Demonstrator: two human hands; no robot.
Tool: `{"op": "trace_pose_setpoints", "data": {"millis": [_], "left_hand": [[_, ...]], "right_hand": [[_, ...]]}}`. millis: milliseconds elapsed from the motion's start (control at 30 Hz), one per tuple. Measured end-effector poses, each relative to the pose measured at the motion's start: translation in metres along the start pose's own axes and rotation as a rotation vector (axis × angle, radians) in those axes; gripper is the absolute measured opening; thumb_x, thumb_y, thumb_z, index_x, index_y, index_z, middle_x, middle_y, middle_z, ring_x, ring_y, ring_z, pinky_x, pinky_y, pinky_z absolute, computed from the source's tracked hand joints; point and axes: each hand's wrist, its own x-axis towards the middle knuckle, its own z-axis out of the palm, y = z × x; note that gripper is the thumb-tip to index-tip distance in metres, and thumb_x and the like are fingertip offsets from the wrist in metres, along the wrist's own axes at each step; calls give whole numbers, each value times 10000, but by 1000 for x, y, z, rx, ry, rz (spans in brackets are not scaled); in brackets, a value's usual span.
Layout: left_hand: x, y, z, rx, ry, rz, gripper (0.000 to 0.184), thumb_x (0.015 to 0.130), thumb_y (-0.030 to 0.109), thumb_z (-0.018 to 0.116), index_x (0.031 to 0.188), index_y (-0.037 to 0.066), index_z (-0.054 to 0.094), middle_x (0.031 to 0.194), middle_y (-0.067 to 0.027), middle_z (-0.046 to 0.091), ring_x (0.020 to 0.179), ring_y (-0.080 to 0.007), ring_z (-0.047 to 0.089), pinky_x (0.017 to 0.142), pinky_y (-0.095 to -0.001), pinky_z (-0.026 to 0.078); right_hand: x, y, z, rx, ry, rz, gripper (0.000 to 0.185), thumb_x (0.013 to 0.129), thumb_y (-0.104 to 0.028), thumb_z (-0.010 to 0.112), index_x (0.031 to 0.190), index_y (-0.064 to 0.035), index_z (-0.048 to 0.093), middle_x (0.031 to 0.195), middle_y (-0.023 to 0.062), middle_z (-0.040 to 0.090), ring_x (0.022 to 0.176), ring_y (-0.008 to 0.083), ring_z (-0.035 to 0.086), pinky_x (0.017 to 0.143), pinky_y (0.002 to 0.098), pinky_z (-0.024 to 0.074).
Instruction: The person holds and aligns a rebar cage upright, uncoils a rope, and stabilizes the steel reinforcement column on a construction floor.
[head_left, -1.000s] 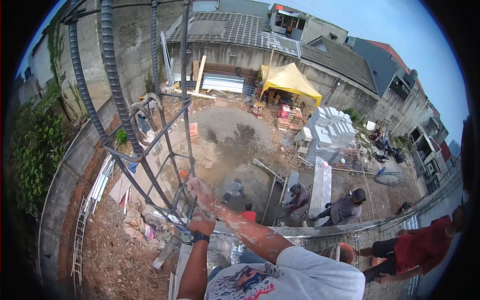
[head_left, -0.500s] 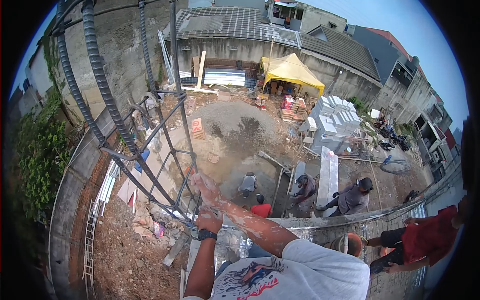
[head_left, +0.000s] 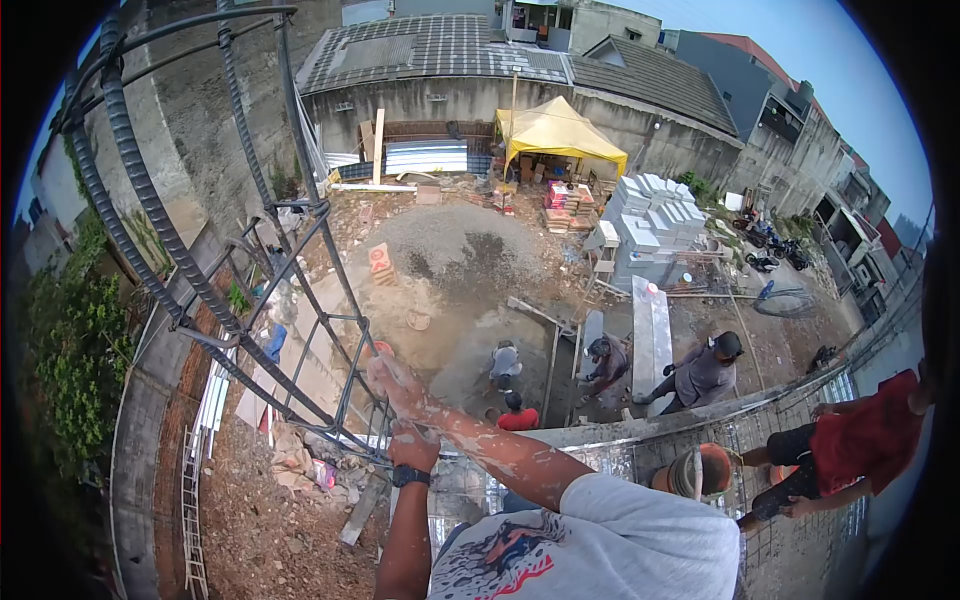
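Note:
A cage of ribbed steel bars (head_left: 178, 215), tied with square stirrups, rises at the left of the head view. My right hand (head_left: 396, 386), smeared with grey cement, reaches across to the cage's near lower corner. Its fingers are curled, and what they hold is hidden. Just below it, my left hand (head_left: 414, 443), with a black watch on its wrist, is closed close under my right wrist. Whatever lies inside that fist cannot be made out.
A person in red (head_left: 865, 440) stands at the right beside a bucket (head_left: 714, 468). Several people work below, beyond the concrete edge (head_left: 625, 432). White blocks (head_left: 650, 225), a yellow canopy (head_left: 565, 130), a grey sand pile (head_left: 440, 235) and a ladder (head_left: 193, 515) are farther down.
The view has shifted, so the cage sits farther left and leans more. My hands stay together at its lower corner. The person in red moves slightly; the bucket shows more fully.

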Motion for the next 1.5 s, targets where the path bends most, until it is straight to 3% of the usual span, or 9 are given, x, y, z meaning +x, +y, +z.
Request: {"op": "trace_pose_setpoints", "data": {"millis": [167,367,433,533,767,967,1133,1433,1500], "left_hand": [[2,4,-9,-37,10,24,676,703,404,685,1155,-80,550,1177,-315,541,1090,-414,546,911,-468,463],[2,-3,12,44,109,-6,672,648,429,721,1101,-43,564,1034,-276,595,864,-406,622,742,-486,513],[4,-1,10,-29,-61,-109,796,630,457,715,1197,-49,480,1145,-304,535,965,-436,562,833,-499,460],[8,3,-1,-73,-189,-168,863,617,469,717,1246,-51,437,1195,-312,510,1022,-451,529,888,-507,427],[15,6,-13,-99,-346,-237,842,599,482,744,1218,-28,487,1195,-263,539,1031,-388,567,857,-489,461],[3,-9,26,96,-78,-65,947,643,558,698,1307,-58,420,1217,-287,512,996,-386,574,780,-536,468],[3,-1,10,66,-63,-84,928,647,548,698,1304,-49,428,1197,-275,533,975,-383,596,768,-512,486],[11,15,-32,-15,-182,-222,815,660,522,700,1212,-44,500,1073,-227,609,935,-348,627,770,-461,511],[10,15,-28,-17,-206,-264,807,652,528,704,1185,-48,516,1028,-225,622,909,-354,632,767,-461,511]], "right_hand": [[0,8,2,30,32,-21,508,970,-462,377,1048,14,538,875,105,614,859,187,579,794,335,441],[2,11,-1,-13,14,10,496,970,-434,396,1086,26,541,886,130,619,879,199,593,808,333,444],[3,13,2,-28,60,-11,467,971,-412,404,1058,26,545,877,128,616,863,198,591,798,333,443],[-2,-9,1,-35,60,-101,380,1000,-401,354,897,-65,501,694,-21,406,617,74,392,570,232,344],[-1,-5,4,34,81,-105,369,987,-394,405,936,-45,516,740,-25,446,647,76,407,585,245,367],[-3,-26,4,-103,113,-78,370,951,-414,480,921,-48,527,741,-27,456,670,84,414,604,251,373],[-2,-24,2,-130,39,-72,395,926,-448,515,866,-58,531,700,-29,435,658,82,398,593,264,365],[-7,-26,2,-223,41,-26,501,921,-454,495,1152,-13,558,1008,131,589,977,234,546,899,357,406],[-5,-18,1,-287,35,-6,544,926,-480,465,1141,13,552,959,174,616,937,283,579,855,374,424]]}}
